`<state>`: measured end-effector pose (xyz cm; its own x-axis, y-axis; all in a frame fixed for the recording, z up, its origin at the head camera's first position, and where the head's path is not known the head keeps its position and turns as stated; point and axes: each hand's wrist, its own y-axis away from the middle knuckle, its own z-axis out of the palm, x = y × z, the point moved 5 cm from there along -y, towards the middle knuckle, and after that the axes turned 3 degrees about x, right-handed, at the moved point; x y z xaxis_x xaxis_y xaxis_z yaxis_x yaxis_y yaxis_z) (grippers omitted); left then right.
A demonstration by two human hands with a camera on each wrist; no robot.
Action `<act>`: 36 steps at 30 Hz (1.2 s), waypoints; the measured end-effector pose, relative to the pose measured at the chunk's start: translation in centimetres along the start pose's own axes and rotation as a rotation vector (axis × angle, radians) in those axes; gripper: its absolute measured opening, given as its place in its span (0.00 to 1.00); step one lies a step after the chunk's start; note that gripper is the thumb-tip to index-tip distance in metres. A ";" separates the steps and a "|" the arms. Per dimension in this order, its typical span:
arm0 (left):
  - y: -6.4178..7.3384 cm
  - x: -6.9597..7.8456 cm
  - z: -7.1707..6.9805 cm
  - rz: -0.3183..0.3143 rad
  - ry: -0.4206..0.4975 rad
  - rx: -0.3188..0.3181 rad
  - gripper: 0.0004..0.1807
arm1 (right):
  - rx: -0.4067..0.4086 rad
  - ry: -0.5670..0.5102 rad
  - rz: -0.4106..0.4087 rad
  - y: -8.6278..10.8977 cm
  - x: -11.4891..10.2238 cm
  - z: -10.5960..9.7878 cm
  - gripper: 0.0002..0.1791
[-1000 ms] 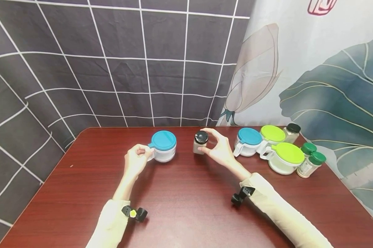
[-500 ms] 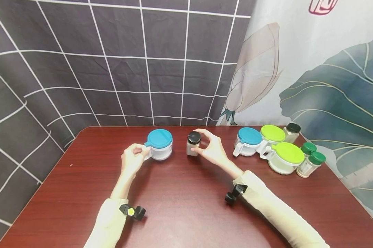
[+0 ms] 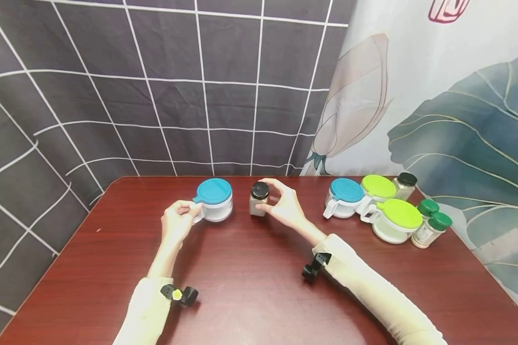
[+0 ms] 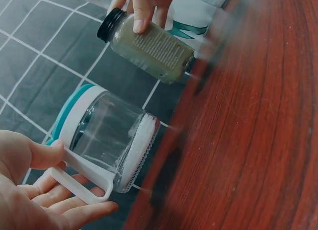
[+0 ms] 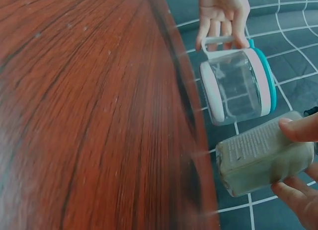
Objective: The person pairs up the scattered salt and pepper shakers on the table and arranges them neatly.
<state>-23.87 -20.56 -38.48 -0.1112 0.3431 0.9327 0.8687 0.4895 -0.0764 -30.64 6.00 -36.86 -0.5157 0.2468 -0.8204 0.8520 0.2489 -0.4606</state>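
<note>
My left hand (image 3: 176, 223) grips the white handle of a clear seasoning jar (image 3: 214, 211) with a blue lid, left of the table's middle. Thumb and fingers close round that handle in the left wrist view, where the jar (image 4: 107, 133) looks see-through with a white base. To its right, my right hand (image 3: 286, 206) holds a spice bottle (image 3: 257, 206) with a black cap, thumb on one side and fingers on the other. Greyish-green contents and small printed text show on the bottle (image 5: 263, 150) in the right wrist view. A narrow gap separates jar and bottle.
On the right stand a second blue-lidded jar (image 3: 344, 207), two green-lidded jars (image 3: 392, 232) (image 3: 378, 187), a black-capped bottle (image 3: 403, 188) and two green-capped shakers (image 3: 423, 235) (image 3: 428, 207). A dark grid-patterned cloth (image 3: 164, 96) hangs behind the table (image 3: 250, 287).
Both hands have moved left across the table, carrying the blue-lidded jar and the black-capped bottle with them. Their grips look the same, and the group on the right has stayed put.
</note>
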 end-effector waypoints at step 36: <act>-0.9 -0.8 -0.9 -0.025 -0.008 0.092 0.13 | -0.069 0.007 0.007 -2.2 0.4 3.7 0.32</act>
<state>-24.09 -21.98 -38.88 -0.1365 0.3364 0.9318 0.8174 0.5697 -0.0859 -32.42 2.11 -37.46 -0.5106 0.2552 -0.8211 0.8474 0.3108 -0.4304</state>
